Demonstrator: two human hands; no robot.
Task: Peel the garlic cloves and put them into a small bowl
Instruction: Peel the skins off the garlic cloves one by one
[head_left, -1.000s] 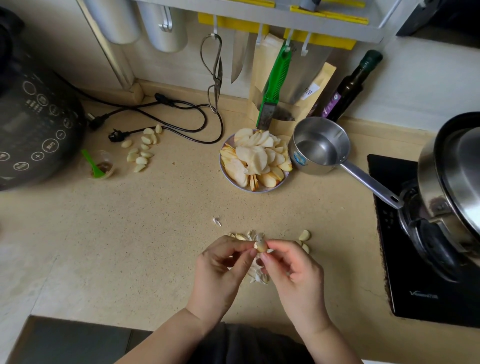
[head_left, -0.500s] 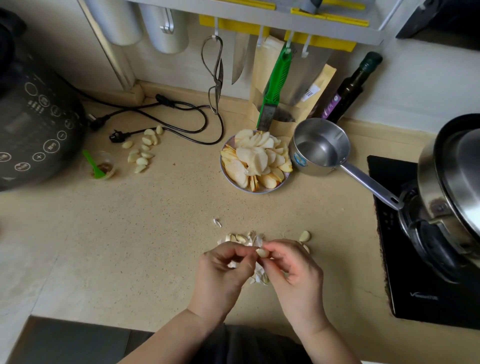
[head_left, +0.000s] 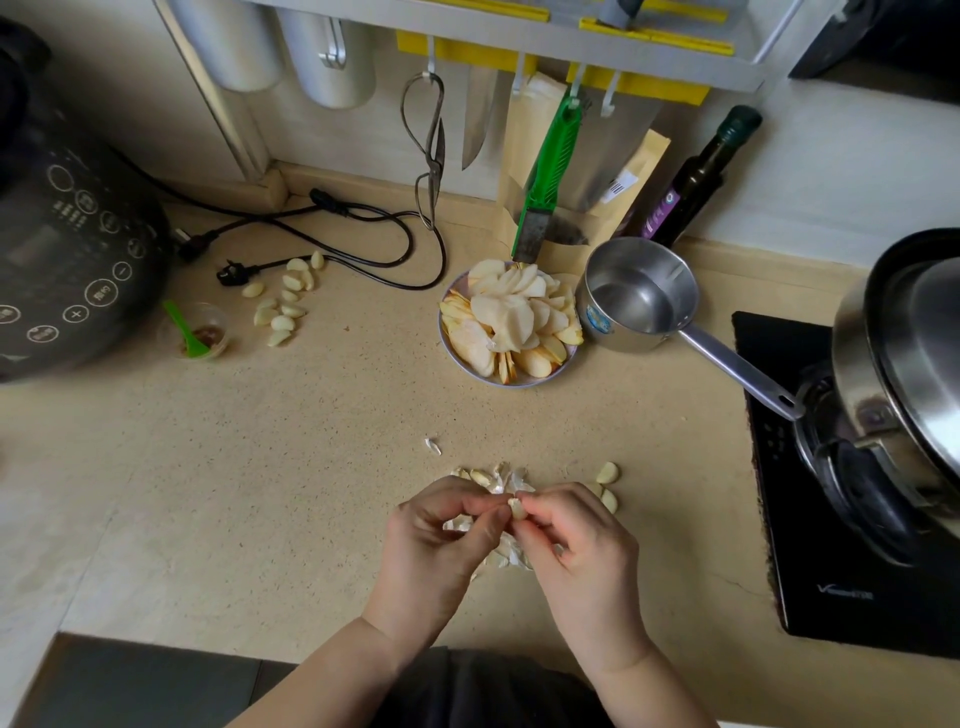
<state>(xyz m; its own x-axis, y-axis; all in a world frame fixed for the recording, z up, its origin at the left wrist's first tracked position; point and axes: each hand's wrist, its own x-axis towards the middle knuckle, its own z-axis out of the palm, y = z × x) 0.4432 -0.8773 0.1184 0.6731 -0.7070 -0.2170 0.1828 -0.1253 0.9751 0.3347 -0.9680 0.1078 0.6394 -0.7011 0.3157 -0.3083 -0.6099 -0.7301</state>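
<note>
— Beige speckled countertop (head_left: 311, 467), seen from above. What sits at the middle of it?

— One garlic clove (head_left: 517, 508), pinched between both hands just above the counter. The left hand (head_left: 441, 551) has thumb and forefinger closed on its left side, and the right hand (head_left: 582, 545) pinches its right side, so the two hands meet at the clove.

— And under them?

— A heap of papery skins (head_left: 506, 480), partly hidden by the fingers. Just to the right lie loose cloves (head_left: 607, 473), and a single scrap of skin (head_left: 432, 446) lies a little behind the heap.

— Farther out?

— A dish of sliced fruit (head_left: 511, 325) stands behind, touching or nearly touching a small steel saucepan (head_left: 636, 296) on its right. Peeled cloves (head_left: 283, 301) lie scattered at the back left, near a black power cord (head_left: 363, 234) and a small plastic cup with a green spoon (head_left: 200, 332). A dark cooker (head_left: 62, 249) fills the left edge, and a black hob (head_left: 841, 493) with a steel pot (head_left: 904, 374) fills the right.
</note>
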